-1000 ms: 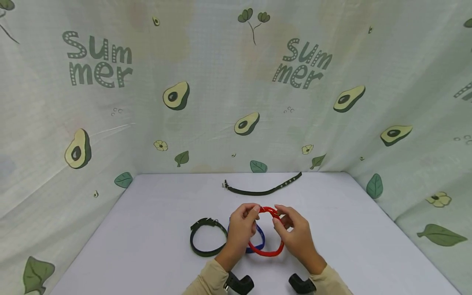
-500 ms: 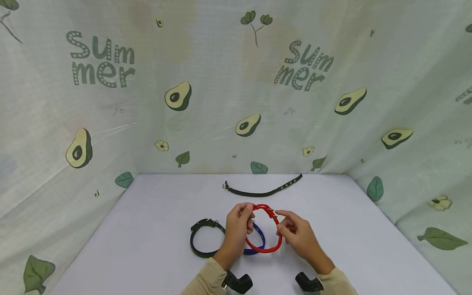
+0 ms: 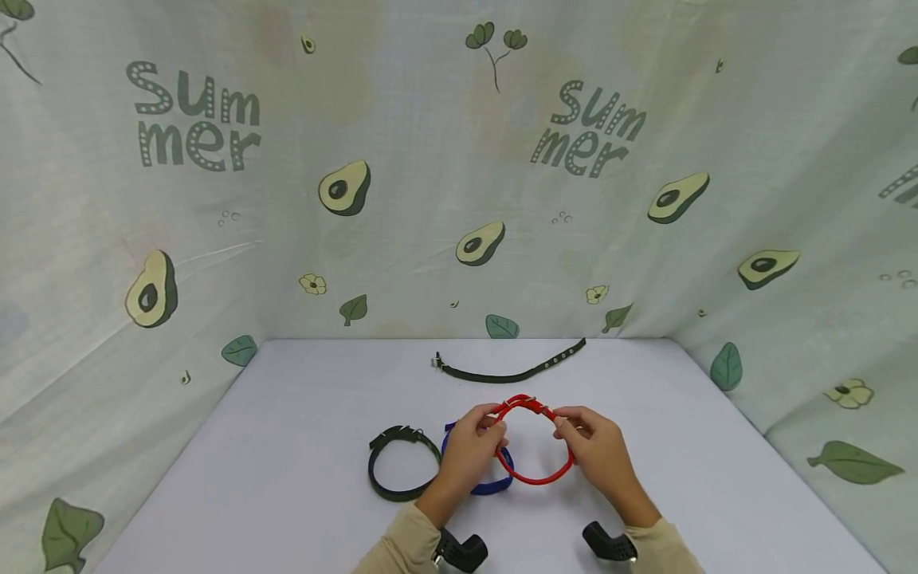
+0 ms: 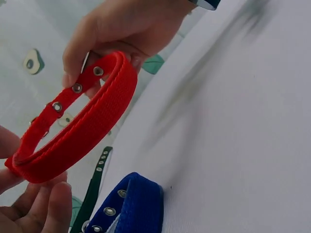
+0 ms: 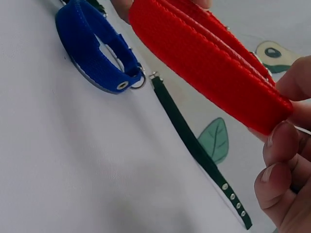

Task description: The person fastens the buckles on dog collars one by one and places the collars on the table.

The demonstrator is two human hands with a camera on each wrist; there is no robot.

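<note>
A red buckled collar (image 3: 539, 481) is held up as a closed loop above the table. My left hand (image 3: 469, 450) pinches its left side, while the thumb and fingers of my right hand (image 3: 601, 448) grip the right side. In the left wrist view, metal eyelets line the strap of the red collar (image 4: 99, 127). Behind my left hand, and partly hidden by it, a blue collar (image 3: 493, 487) lies looped on the table. Further left rests a dark green looped collar (image 3: 393, 494), its buckle at the back.
An unbuckled dark green collar (image 3: 495, 378) lies stretched out near the back of the white table (image 3: 301, 414). A printed cloth (image 3: 409, 119) with avocados and leaves hangs behind and along both sides.
The red collar has shifted right and slightly up, its loop turned wider toward the head camera. My right hand has moved right. The collars on the table lie where they were.
</note>
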